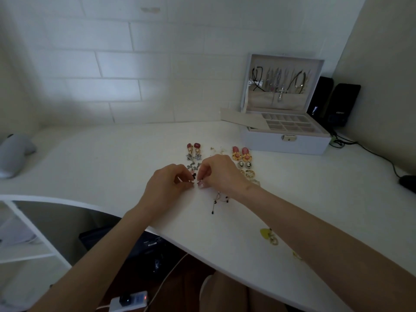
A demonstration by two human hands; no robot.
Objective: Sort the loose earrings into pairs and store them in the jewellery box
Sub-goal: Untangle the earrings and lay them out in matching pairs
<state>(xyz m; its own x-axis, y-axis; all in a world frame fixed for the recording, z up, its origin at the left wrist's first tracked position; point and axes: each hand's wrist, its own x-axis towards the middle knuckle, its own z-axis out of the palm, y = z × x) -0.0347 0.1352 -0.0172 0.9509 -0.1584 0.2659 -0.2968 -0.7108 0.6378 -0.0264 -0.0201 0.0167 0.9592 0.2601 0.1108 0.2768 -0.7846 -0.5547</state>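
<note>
— White worktop under a white brick wall. Where is the piece being sorted?

— Dead centre, between your hands. Your left hand and right hand meet fingertip to fingertip. Each has its fingers curled and pinches a small earring of dark beads and pink. I cannot tell whether that is one piece or two.

— And the other earrings?

— At 12 o'clock from your fingertips a red-stone drop pair lies side by side. A grey wavy pair sits just below it, partly behind your fingers. At 2 o'clock there is a column: a pink-and-gold round pair, then a cameo pair, then a gold openwork pair beside your right wrist. At 5 o'clock a thin strand earring with black beads lies loose. Farther out at 4 o'clock a yellow earring lies near the worktop's front edge.

— The box?

— The jewellery box stands farther out at 2 o'clock with its lid up. Necklaces hang inside the lid, and the divided tray is showing. A flat insert rests across the box's left edge. Behind the box are black speakers. Far right at 3 o'clock is a dark corded object, and far left at 9 o'clock a grey rounded object.
</note>
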